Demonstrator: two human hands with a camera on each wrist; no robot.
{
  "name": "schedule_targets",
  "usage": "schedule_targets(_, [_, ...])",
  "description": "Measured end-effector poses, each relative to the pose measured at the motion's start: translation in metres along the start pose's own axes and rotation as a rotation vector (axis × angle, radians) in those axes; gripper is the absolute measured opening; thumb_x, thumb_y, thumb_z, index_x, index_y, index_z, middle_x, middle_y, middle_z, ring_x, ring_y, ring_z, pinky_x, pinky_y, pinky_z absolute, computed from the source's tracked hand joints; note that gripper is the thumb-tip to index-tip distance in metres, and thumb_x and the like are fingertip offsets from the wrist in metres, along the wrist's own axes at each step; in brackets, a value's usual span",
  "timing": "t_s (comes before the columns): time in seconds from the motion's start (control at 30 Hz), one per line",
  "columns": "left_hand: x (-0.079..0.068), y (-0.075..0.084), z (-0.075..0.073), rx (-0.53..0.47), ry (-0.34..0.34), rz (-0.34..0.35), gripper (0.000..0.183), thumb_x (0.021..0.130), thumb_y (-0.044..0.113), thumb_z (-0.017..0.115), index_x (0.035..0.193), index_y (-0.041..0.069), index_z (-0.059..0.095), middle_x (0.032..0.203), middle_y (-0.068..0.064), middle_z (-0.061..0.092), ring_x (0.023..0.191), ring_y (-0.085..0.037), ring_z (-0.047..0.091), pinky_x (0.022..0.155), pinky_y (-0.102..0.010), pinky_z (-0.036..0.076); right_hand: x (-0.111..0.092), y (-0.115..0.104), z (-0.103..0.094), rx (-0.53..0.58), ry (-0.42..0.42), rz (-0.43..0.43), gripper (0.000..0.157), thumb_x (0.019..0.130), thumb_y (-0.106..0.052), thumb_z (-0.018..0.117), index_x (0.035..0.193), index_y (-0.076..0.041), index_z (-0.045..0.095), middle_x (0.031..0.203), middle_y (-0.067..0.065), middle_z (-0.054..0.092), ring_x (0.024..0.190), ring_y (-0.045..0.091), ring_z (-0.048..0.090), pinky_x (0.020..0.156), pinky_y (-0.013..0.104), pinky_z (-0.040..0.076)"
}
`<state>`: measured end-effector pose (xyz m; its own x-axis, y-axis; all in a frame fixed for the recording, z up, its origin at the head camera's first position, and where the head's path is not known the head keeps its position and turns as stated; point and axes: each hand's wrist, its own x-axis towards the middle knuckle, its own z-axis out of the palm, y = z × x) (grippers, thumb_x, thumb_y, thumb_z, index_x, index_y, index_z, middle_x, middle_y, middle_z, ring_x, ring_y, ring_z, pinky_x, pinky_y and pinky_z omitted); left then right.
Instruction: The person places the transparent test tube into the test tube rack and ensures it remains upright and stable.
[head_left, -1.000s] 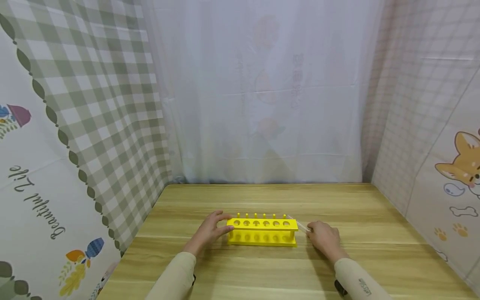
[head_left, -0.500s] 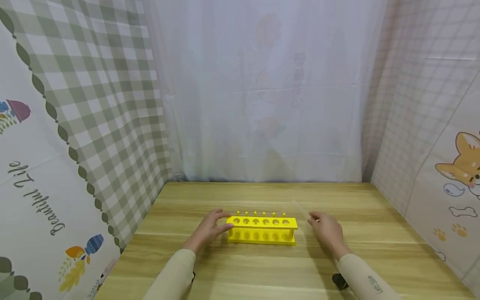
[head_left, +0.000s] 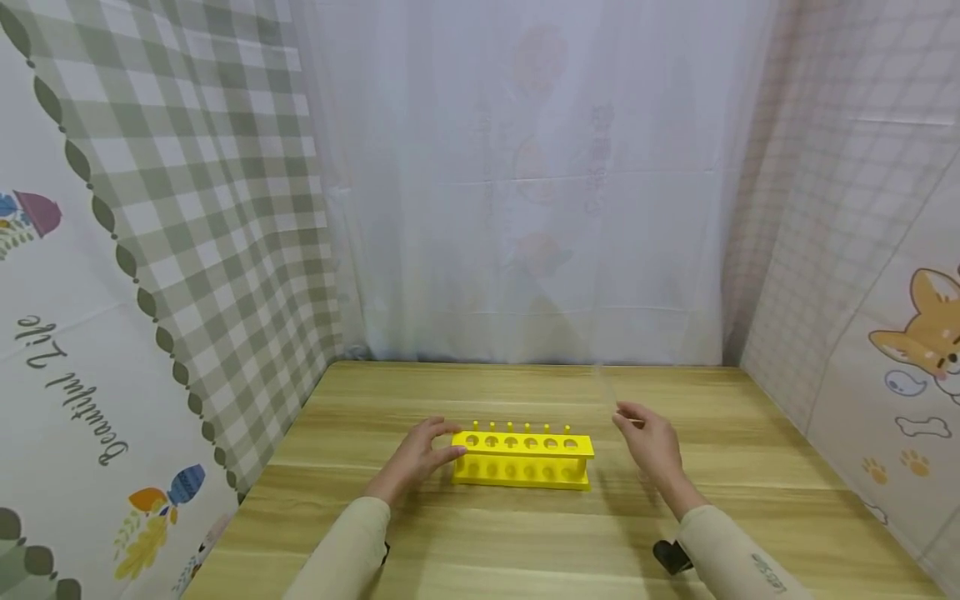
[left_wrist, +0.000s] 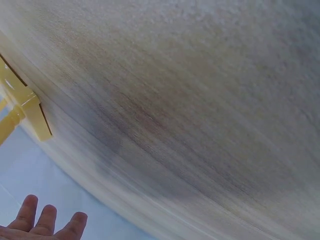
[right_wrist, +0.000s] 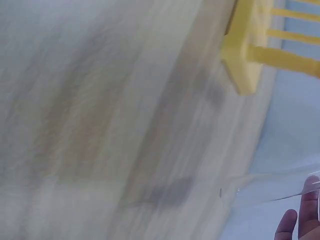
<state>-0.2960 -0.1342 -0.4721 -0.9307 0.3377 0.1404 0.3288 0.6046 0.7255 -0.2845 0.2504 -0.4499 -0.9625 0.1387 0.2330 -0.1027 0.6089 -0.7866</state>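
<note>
A yellow test tube rack (head_left: 522, 445) stands on the wooden table, with one row of round holes along its top and a row of short pegs behind. At its left end my left hand (head_left: 417, 457) grips the top bar, thumb at the front and fingers reaching behind. Several of those fingers (left_wrist: 46, 223) show in the left wrist view, near the rack's base (left_wrist: 25, 102). Right of the rack, my raised right hand (head_left: 651, 442) pinches a clear test tube (head_left: 606, 385) that points up and away. In the right wrist view the see-through tube (right_wrist: 267, 188) crosses beside the fingertips.
The wooden table (head_left: 375, 400) runs back to a white curtain (head_left: 525, 250). Checked cloth (head_left: 262, 208) hangs on the left, and a cloth with a dog print (head_left: 885, 333) on the right. A dark strap piece (head_left: 671, 557) hangs under the right sleeve.
My right hand has lifted and moved away from me, swinging the test tube from a low slant behind the rack to a steeper, more upright tilt. The left hand stays on the rack.
</note>
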Motion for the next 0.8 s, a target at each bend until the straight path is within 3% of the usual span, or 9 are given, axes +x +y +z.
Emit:
schedule_targets(0.13, [0.0,-0.001,0.0,0.007,-0.001,0.0,0.043,0.096,0.037,0.067,0.131,0.012,0.064,0.15,-0.027,0.039,0.137,-0.048,0.035,0.107,-0.065,0.031,0.002,-0.008,0.0,0.047,0.026,0.0,0.043,0.103,-0.026,0.057,0.137,0.001,0.056,0.13,0.019,0.062,0.111,0.035,0.062,0.087,0.04,0.054])
schedule_targets(0.4, [0.0,-0.002,0.001,-0.014,0.002,0.009,0.042,0.096,0.036,0.067,0.13,0.011,0.064,0.15,-0.028,0.038,0.136,-0.049,0.035,0.106,-0.066,0.032,0.005,-0.021,0.0,0.158,0.105,-0.021,0.038,0.101,-0.022,0.061,0.132,0.001,0.061,0.125,0.019,0.065,0.105,0.03,0.064,0.075,0.01,0.046])
schedule_targets(0.63, [0.0,-0.002,0.002,-0.019,-0.003,-0.007,0.043,0.096,0.037,0.066,0.132,0.012,0.064,0.151,-0.027,0.037,0.137,-0.048,0.035,0.105,-0.066,0.032,0.005,-0.034,-0.005,0.262,0.139,0.009,0.041,0.101,-0.025,0.062,0.134,-0.001,0.06,0.127,0.016,0.063,0.097,0.005,0.062,0.079,0.007,0.045])
schedule_targets(0.8, [-0.001,-0.002,0.001,-0.023,-0.003,-0.011,0.045,0.097,0.036,0.065,0.133,0.01,0.062,0.151,-0.026,0.037,0.136,-0.048,0.035,0.105,-0.066,0.033,0.003,-0.049,-0.005,0.362,0.156,-0.035,0.041,0.099,-0.022,0.065,0.133,0.0,0.06,0.127,0.018,0.063,0.09,-0.008,0.06,0.081,0.008,0.046])
